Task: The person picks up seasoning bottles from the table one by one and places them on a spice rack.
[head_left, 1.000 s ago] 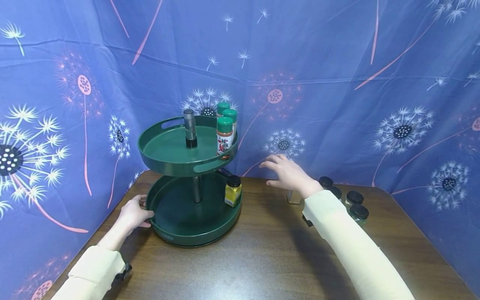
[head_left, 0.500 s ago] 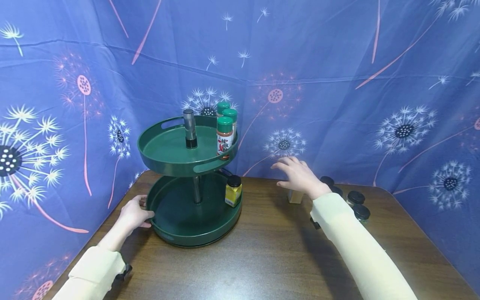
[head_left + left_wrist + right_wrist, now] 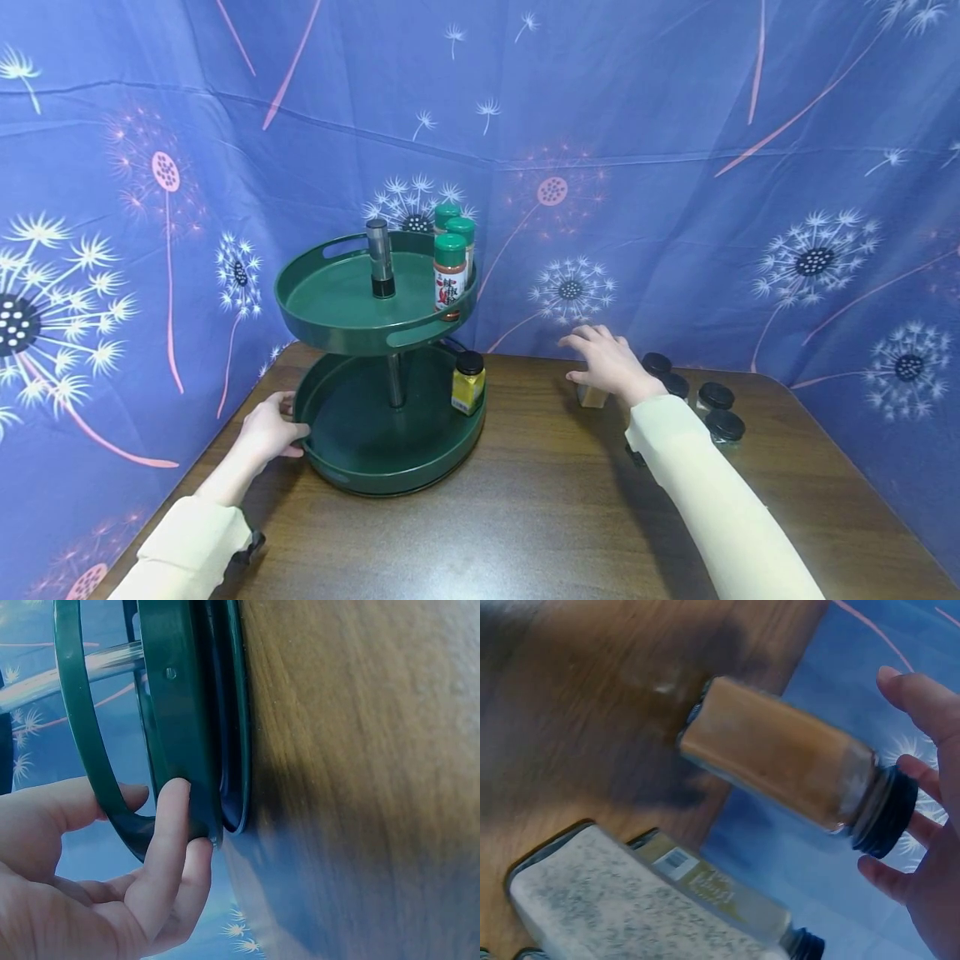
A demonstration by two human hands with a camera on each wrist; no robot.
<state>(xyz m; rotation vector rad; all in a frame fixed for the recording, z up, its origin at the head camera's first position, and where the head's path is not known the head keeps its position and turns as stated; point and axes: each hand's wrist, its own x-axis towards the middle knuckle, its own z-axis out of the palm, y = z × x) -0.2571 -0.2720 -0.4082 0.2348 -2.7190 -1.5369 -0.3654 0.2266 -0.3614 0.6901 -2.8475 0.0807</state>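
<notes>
My left hand grips the rim of a green two-tier turntable rack on its left side. In the left wrist view, the thumb hooks the handle rim and the fingers lie against the outer wall. My right hand hovers spread at a spice jar, which stands on the table. The right wrist view shows this jar full of brown powder, its black lid between the parted thumb and fingers. A jar with yellow contents stands on the lower tier; green-capped shaker bottles stand on the upper one.
Several black-lidded jars stand to the right of my right hand. One holds pale, speckled contents. A patterned blue cloth hangs behind the wooden table. A metal post rises through the rack.
My right hand has moved right and slightly down, toward the jar of brown powder. The left hand keeps its hold on the rack, which has not visibly turned.
</notes>
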